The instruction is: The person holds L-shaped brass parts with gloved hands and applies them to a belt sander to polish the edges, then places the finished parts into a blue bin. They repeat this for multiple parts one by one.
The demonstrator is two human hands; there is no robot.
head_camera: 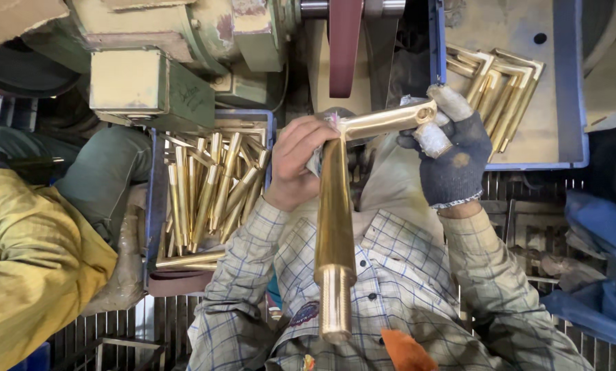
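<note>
Head view — L-shaped polished brass pipe [335, 206], both hands' grip clenched around it — left hand [295, 161], gloved right hand [452, 154].

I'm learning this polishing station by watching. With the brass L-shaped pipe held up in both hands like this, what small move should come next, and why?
Probably lower the brass pipe toward the sanding belt. The bare left hand grips its bend and the gloved right hand its short end, the piece is raised off the belt, and the belt sits straight ahead.

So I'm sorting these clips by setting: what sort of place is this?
Probably a metal polishing workshop: a sanding belt on a worn green machine, and a blue bin full of brass parts.
</note>
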